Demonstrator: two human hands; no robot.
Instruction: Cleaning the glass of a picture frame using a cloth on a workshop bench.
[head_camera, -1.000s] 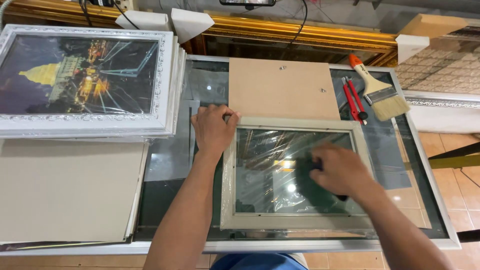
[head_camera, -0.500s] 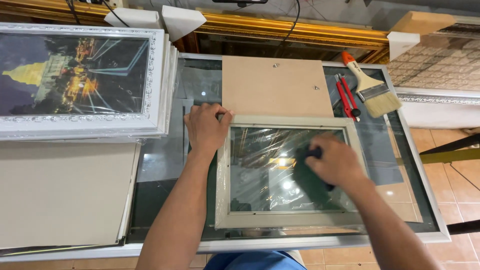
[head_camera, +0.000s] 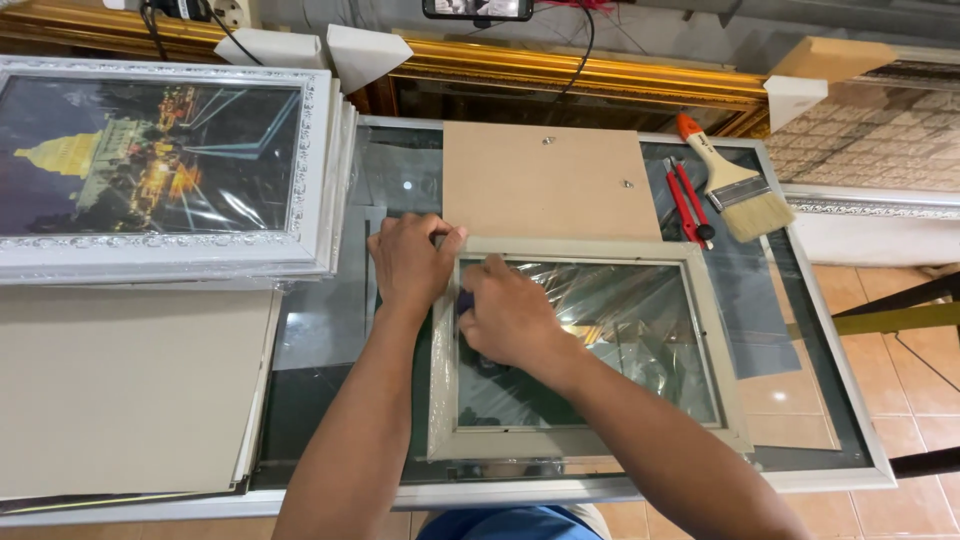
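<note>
Left hand (head_camera: 408, 262) presses flat, fingers spread, on the far left corner of the pale wooden frame (head_camera: 590, 440), pinning it to the glass-topped surface (head_camera: 320, 330). Right hand (head_camera: 510, 315) is curled around a dark wad, probably a cloth, though almost all of it is hidden under the fingers. Half a second ago that hand was rubbing near the middle of the frame's pane; it has now crossed to the pane's left edge, close beside the left hand, so the wiping has reached that side.

Beyond the frame lies a flat brown backing board (head_camera: 550, 180), matte and rectangular. Right of the board rest a red utility knife (head_camera: 688, 205) and a bristle brush (head_camera: 735, 185). Left of the frame sits a stack of ornate white framed pictures (head_camera: 160, 160), wrapped in shiny film.
</note>
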